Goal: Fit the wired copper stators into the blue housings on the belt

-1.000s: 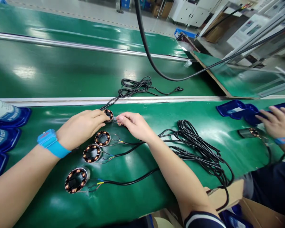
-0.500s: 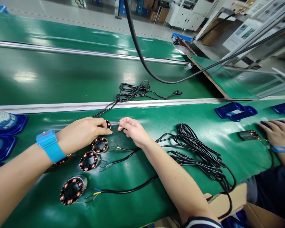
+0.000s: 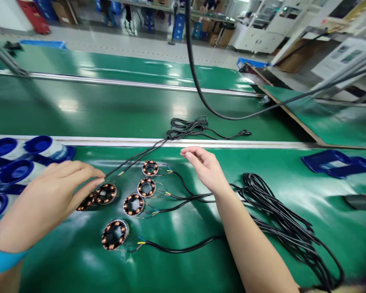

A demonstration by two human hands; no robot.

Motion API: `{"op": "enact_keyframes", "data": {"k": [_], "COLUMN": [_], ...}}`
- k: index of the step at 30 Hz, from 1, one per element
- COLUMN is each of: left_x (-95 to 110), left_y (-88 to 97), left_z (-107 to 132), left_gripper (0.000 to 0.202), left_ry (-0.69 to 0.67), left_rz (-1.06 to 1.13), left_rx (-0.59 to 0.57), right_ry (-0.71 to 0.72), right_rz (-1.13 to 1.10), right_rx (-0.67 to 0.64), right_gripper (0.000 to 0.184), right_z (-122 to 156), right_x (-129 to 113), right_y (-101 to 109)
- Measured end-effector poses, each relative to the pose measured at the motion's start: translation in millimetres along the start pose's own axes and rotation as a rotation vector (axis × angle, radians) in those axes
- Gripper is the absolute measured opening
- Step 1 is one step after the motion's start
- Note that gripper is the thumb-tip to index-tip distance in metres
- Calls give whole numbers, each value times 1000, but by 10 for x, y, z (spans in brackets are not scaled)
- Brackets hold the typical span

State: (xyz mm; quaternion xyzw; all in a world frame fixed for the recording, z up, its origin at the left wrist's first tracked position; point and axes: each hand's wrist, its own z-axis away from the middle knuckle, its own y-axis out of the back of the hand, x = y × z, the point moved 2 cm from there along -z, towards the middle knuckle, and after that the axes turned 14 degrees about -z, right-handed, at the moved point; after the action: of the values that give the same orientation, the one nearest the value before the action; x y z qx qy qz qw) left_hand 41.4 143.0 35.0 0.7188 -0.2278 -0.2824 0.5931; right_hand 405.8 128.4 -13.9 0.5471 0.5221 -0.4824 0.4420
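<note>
My left hand (image 3: 64, 187) reaches over two motor stators with copper windings at the left. Its thumb and fingertips are pinched at the end of a black cable (image 3: 134, 158), just above one stator (image 3: 106, 194); the fingers partly hide the other stator. My right hand (image 3: 203, 165) hovers above the green mat, fingers loosely curled with nothing visible in them. Between the hands stand several more stators in a slanting row, from the far stator (image 3: 150, 167) to the nearest stator (image 3: 115, 235). Thin coloured wires from black cables lie beside them.
Blue-and-white containers (image 3: 18, 171) crowd the left side. A coiled black cable (image 3: 189, 127) lies across the white rail (image 3: 134, 141). Bundled black cables (image 3: 271, 207) spread at right, near a blue tray (image 3: 338, 162) and a dark cylinder (image 3: 358, 202). A thick cable (image 3: 201, 95) hangs ahead.
My left hand has moved left, away from the far stator, to a cable end. The right hand has let go of the thin wires and lifted away. The view has shifted left.
</note>
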Motion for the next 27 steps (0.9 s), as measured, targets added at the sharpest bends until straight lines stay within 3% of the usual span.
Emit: {"op": "enact_keyframes", "data": {"k": [3, 8, 12, 16, 18, 22, 27], "left_x": [134, 312, 296, 261, 219, 73, -122], "left_y": [-36, -170, -274, -354, -373, -389, -432], "left_z": [342, 610, 719, 758, 750, 679, 583], "left_gripper": [19, 19, 18, 24, 28, 32, 42], "left_ry": [115, 304, 248, 213, 223, 195, 112], "left_rz": [39, 74, 107, 124, 102, 54, 57], "left_rx": [13, 76, 88, 92, 103, 83, 1], "right_ry": [115, 214, 204, 76, -2, -145, -445], "right_rz": [190, 276, 368, 410, 419, 356, 145], "right_rx": [-219, -699, -1002, -1238, -1262, -1208, -954], "right_gripper": [17, 17, 20, 28, 31, 19, 23], "right_z": [-102, -443, -655, -727, -758, -819, -845], "right_x": [-189, -261, -108, 26, 59, 99, 237], "right_y": [-367, -1255, -1843, -2170, -2245, -2329, -2405]}}
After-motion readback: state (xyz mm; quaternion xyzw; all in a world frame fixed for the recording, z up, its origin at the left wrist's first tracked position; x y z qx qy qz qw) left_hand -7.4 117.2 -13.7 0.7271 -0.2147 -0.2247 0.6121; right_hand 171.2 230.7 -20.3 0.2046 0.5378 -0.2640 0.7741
